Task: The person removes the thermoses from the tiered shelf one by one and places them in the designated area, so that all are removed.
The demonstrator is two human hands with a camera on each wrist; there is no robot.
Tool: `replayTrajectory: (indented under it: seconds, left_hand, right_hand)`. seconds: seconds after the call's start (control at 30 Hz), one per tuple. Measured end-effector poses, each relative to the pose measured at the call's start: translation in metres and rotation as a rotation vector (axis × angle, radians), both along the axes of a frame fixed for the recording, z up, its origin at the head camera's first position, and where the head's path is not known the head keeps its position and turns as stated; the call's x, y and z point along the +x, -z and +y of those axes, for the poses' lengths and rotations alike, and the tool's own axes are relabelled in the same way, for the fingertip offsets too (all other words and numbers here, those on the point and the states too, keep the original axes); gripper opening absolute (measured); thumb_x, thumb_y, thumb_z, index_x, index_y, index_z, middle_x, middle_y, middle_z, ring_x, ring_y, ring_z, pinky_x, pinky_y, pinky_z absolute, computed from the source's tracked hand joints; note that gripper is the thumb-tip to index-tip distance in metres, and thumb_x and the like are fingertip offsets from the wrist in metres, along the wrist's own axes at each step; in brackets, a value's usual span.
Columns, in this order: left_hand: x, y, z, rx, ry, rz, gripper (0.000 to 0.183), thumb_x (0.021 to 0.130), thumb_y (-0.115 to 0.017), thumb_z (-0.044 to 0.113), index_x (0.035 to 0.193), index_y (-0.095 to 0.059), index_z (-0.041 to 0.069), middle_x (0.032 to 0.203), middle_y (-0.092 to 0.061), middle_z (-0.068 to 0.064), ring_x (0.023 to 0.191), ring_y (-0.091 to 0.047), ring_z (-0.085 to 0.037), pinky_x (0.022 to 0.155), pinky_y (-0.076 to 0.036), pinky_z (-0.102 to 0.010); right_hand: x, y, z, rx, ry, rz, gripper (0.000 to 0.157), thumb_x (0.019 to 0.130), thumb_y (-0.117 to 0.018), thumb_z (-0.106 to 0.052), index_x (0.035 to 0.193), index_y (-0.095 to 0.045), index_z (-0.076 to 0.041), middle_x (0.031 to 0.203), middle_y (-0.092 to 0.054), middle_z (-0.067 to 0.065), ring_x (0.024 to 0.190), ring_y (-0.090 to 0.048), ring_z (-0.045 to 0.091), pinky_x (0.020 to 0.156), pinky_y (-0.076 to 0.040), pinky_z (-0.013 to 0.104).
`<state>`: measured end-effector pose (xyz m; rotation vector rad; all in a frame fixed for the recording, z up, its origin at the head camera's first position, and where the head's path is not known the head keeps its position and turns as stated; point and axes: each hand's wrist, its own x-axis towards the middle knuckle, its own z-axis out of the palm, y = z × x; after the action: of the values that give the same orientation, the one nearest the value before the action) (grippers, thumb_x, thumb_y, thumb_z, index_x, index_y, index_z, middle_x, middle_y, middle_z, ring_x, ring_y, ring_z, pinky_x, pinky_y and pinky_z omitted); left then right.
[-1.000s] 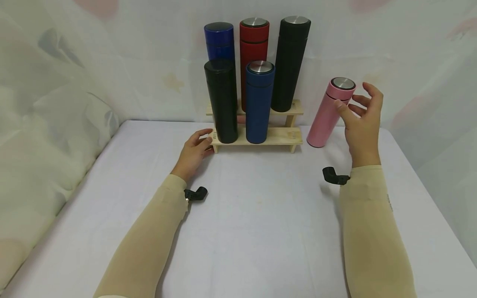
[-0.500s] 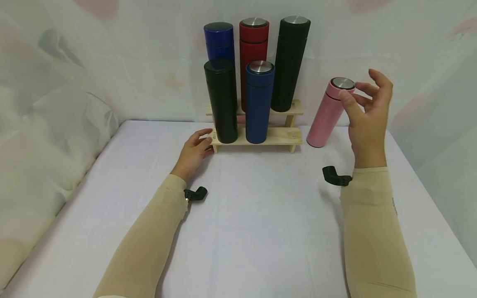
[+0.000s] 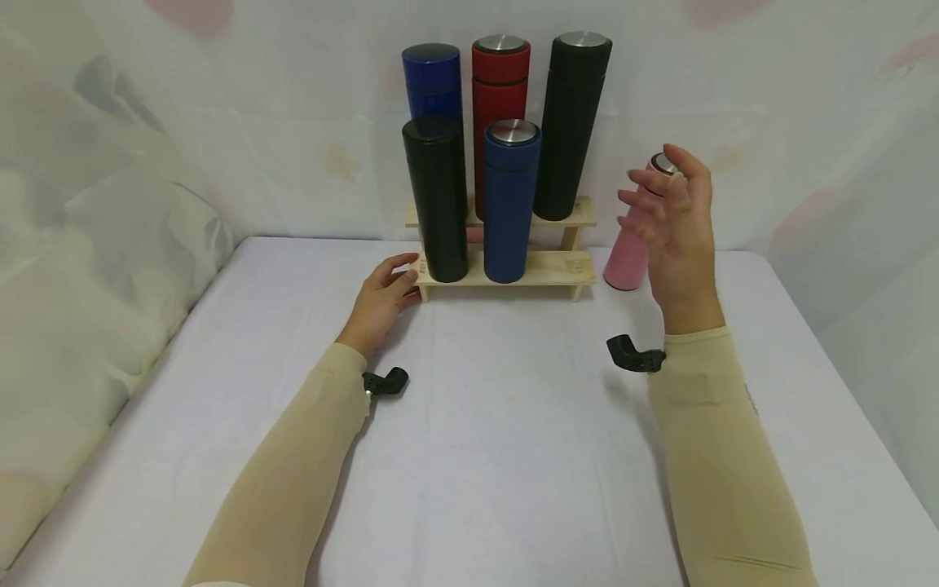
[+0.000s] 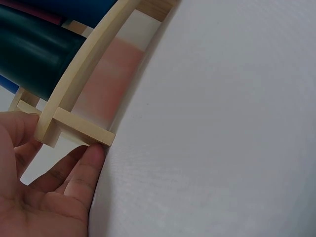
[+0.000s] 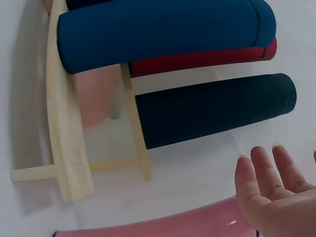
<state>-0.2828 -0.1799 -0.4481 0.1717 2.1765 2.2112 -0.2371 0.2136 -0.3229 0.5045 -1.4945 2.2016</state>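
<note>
In the head view my left hand (image 3: 379,297) holds the left end of a two-step wooden rack (image 3: 550,269). The left wrist view shows its thumb and fingers (image 4: 81,177) around the end of the lower step and its leg. My right hand (image 3: 678,236), fingers apart and loosely bent, is raised before a pink thermos flask (image 3: 626,261) and partly covers it. That flask stands on the table right of the rack. In the right wrist view nothing lies in the right hand (image 5: 281,192), and the pink thermos flask (image 5: 168,224) is below it.
Lower step: a dark green-black flask (image 3: 438,204) and a blue flask (image 3: 509,212). Upper step: a glossy blue flask (image 3: 431,81), a red flask (image 3: 500,81) and a black flask (image 3: 572,130). A white cloth covers the table (image 3: 499,424); patterned curtain (image 3: 308,122) hangs behind.
My right hand has left the pink flask's upper right side and swung left in front of it, its fingers opening out. The left hand, rack and flasks have stayed put.
</note>
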Motion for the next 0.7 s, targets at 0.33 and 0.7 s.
replayTrajectory:
  seconds: [0.33,0.7]
  left_hand:
    - [-0.001,0.000,0.000,-0.008,-0.018,-0.013,0.043,0.116,-0.058,0.017,0.157,-0.055,0.008,0.150,-0.055,-0.021,0.130,-0.061,-0.035,0.111,-0.053,-0.045]
    - [0.003,-0.005,-0.003,-0.024,-0.025,-0.027,0.045,0.116,-0.058,0.019,0.159,-0.053,0.008,0.151,-0.054,-0.023,0.132,-0.060,-0.035,0.113,-0.052,-0.045]
  right_hand:
    - [-0.008,0.013,-0.018,0.190,-0.004,-0.105,0.065,0.105,-0.061,-0.047,0.162,-0.043,-0.023,0.149,-0.054,0.018,0.135,-0.054,0.038,0.110,-0.047,0.055]
    - [-0.016,0.032,-0.043,0.267,-0.113,-0.124,0.070,0.105,-0.068,-0.042,0.165,-0.039,-0.020,0.149,-0.051,0.021,0.138,-0.050,0.043,0.112,-0.045,0.058]
